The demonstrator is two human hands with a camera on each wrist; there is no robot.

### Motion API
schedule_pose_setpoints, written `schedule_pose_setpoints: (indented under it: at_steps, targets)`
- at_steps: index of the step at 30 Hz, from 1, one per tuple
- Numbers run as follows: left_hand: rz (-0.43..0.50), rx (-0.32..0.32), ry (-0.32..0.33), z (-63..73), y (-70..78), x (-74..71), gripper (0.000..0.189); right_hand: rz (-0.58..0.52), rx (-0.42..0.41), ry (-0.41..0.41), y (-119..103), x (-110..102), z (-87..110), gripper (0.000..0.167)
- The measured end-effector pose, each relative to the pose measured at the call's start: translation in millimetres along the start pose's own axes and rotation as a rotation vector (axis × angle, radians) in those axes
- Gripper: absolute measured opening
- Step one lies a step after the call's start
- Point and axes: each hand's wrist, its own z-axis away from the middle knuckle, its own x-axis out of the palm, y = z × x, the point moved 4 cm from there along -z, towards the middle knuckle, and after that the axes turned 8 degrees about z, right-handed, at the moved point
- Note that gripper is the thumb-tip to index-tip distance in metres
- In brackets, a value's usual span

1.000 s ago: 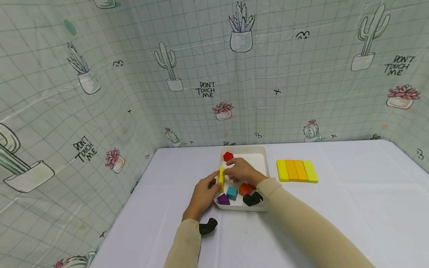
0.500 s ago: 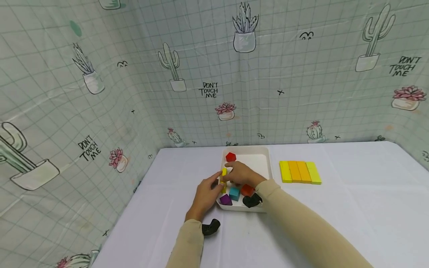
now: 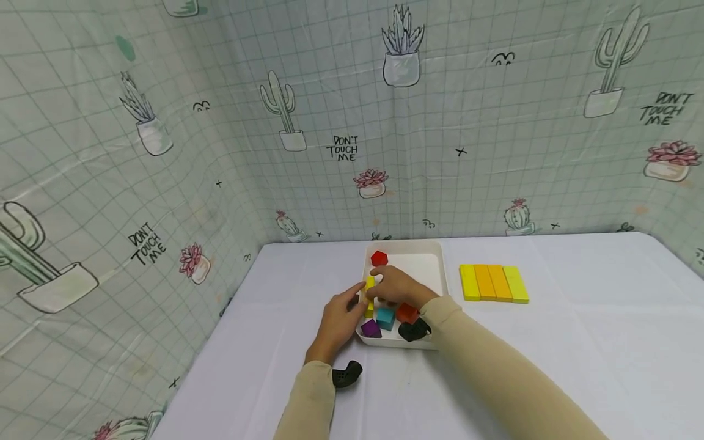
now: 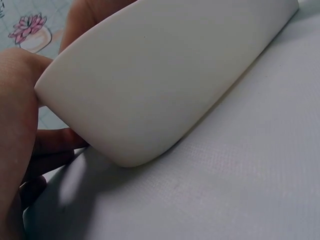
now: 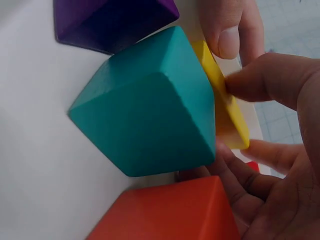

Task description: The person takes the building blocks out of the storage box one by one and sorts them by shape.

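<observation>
A white tray holds several coloured blocks. My right hand reaches into it from the right and pinches a yellow block that stands along the left wall. Curled over that same wall, my left hand grips the tray's side, with its thumb close to one end of the yellow block. In the right wrist view a teal block stands in front of the yellow one and hides part of it. A purple block lies in the near left corner.
An orange-red block lies under my right wrist, and a red block sits at the tray's far left. Right of the tray, yellow and orange flat blocks lie side by side. Patterned cloth hangs behind the table.
My right fingers have moved onto the middle of the yellow block and now cover part of it. The left hand stays at the tray's wall. The head view has shifted slightly.
</observation>
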Motion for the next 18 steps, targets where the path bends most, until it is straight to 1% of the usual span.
schedule_pose_setpoints:
  at_steps: [4, 12, 18]
  targets:
    - [-0.006, -0.004, 0.003, 0.6, -0.1, 0.6, 0.047, -0.029, 0.015, 0.002, -0.2, -0.6, 1.4, 0.066]
    - [-0.007, -0.040, 0.005, 0.3, -1.7, 2.1, 0.047, -0.057, 0.043, 0.021, 1.3, -1.1, 2.0, 0.061]
    - [-0.011, -0.075, 0.005, 1.2, -1.4, 3.3, 0.047, -0.134, 0.046, 0.029, 5.7, -3.9, 5.0, 0.061]
